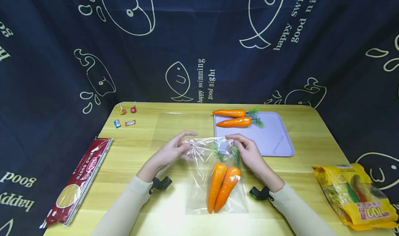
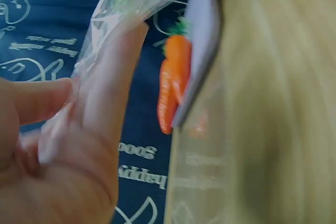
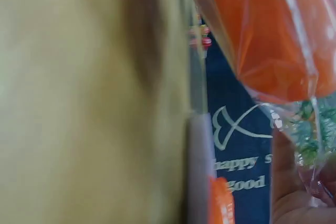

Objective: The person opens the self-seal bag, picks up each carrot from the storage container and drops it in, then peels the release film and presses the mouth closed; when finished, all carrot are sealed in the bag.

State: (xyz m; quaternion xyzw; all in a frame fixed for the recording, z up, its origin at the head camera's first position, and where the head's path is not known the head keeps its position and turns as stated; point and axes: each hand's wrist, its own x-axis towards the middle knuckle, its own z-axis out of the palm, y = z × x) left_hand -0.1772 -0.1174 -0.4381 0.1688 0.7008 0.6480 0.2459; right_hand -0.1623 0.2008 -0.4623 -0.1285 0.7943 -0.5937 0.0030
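Observation:
A clear plastic bag (image 1: 197,191) with two orange carrots inside, a left one (image 1: 216,182) and a right one (image 1: 229,184), is at the front middle of the table. Their green tops are toward the bag's upper edge. My left hand (image 1: 169,154) pinches the upper left corner between thumb and fingers; the left wrist view shows the film (image 2: 100,30) there. At the upper right corner, my right hand (image 1: 251,157) grips the bag beside the green tops. In the right wrist view a bagged carrot (image 3: 273,40) looms close, and film partly covers the fingers.
Two more carrots (image 1: 233,122) lie on a lilac tray (image 1: 274,135) behind the right hand. Another clear bag (image 1: 168,128) lies flat, back left. Lollipops (image 1: 123,110) and small wrapped sweets (image 1: 130,123) sit far left. A red pasta packet (image 1: 79,180) lies left, a yellow packet (image 1: 355,194) right.

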